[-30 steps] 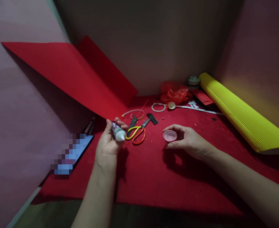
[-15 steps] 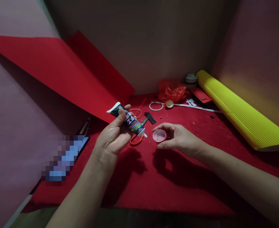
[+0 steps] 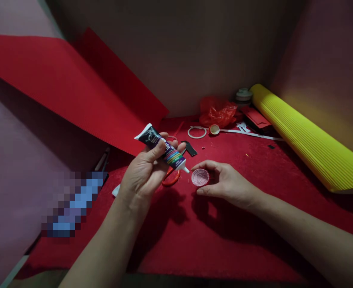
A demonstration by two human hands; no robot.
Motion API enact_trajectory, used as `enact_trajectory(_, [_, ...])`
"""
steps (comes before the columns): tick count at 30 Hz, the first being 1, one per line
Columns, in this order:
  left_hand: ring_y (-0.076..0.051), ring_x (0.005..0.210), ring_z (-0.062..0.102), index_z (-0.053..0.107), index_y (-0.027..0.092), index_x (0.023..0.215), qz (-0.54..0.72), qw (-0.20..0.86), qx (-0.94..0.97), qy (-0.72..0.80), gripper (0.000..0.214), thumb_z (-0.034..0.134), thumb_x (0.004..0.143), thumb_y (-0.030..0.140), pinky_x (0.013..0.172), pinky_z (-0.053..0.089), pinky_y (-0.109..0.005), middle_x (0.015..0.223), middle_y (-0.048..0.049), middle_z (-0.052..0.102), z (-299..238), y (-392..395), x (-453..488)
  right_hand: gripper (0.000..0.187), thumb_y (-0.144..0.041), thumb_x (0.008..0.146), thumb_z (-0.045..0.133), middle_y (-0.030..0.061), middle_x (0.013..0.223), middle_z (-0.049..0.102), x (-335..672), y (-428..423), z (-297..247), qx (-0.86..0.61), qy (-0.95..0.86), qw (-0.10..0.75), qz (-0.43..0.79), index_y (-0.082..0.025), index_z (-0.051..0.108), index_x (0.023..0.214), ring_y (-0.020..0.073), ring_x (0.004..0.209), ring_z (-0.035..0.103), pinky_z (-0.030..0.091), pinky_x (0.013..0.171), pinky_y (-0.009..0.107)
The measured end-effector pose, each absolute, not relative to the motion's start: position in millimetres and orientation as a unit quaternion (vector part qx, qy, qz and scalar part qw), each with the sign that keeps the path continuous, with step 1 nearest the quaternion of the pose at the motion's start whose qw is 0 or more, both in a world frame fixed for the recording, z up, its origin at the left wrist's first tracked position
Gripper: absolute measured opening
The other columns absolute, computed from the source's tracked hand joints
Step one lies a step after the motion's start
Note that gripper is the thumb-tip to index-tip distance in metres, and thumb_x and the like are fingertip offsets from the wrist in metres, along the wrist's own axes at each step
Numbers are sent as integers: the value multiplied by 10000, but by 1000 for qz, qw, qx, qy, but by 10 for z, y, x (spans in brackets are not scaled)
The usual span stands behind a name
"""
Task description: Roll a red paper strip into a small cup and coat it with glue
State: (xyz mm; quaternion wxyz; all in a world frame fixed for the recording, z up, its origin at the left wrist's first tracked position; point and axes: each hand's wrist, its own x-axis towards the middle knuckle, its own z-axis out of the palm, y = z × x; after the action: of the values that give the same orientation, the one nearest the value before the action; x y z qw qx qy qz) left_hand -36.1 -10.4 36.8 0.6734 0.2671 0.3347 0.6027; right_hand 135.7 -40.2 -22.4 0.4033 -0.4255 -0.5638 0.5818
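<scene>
My left hand (image 3: 148, 168) is closed round a dark glue tube (image 3: 174, 157) with a rainbow band and a white nozzle. The nozzle points down to the right and ends close to the rim of a small cup (image 3: 200, 177) of coiled paper strip, pink inside with a red edge. Thumb and fingers of my right hand (image 3: 224, 180) pinch this cup, its hollow side facing me. Below the tube, a red scissors handle (image 3: 171, 178) lies on the cloth, partly hidden by my left hand. A black-handled tool (image 3: 190, 148) rests just behind.
Red card sheets (image 3: 104, 100) lean over the left side. At the back sit a white ring (image 3: 197, 132), a small round coil (image 3: 214, 130) with a paper strip, a red plastic bag (image 3: 217, 112) and a lidded jar (image 3: 243, 96). Rolled yellow corrugated card (image 3: 308, 140) lies along the right.
The tube has turned slightly in my left hand and moved a little right, its nozzle now nearer the cup. The cup has shifted slightly down and left. The whole view has shifted a little.
</scene>
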Motion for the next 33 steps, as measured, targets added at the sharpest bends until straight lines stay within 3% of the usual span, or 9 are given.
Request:
enact_trajectory(10, [-142, 802, 697, 705, 131, 848, 588, 631, 410, 297, 124, 636, 789, 47, 781, 564, -212, 820, -42, 725, 210, -166, -358, 405, -94, 577, 747, -26, 789, 587, 1368, -447, -240, -422, -541, 415, 598, -142, 594, 949, 105, 724, 525, 431, 693, 244])
enact_trajectory(18, [-218, 873, 696, 695, 128, 869, 589, 522, 509, 350, 178, 752, 701, 116, 801, 564, -289, 855, -61, 724, 193, -272, -303, 385, -108, 566, 753, -19, 797, 592, 1387, -429, -270, -410, -522, 422, 618, -154, 582, 907, 109, 727, 542, 443, 705, 256])
enact_trajectory(33, [-232, 870, 691, 719, 135, 813, 599, 492, 517, 363, 142, 752, 682, 90, 822, 552, -319, 860, -67, 717, 147, -283, -234, 405, -159, 566, 796, -21, 786, 592, 1387, -445, -281, -412, -524, 423, 613, -160, 593, 916, 112, 706, 552, 465, 713, 273])
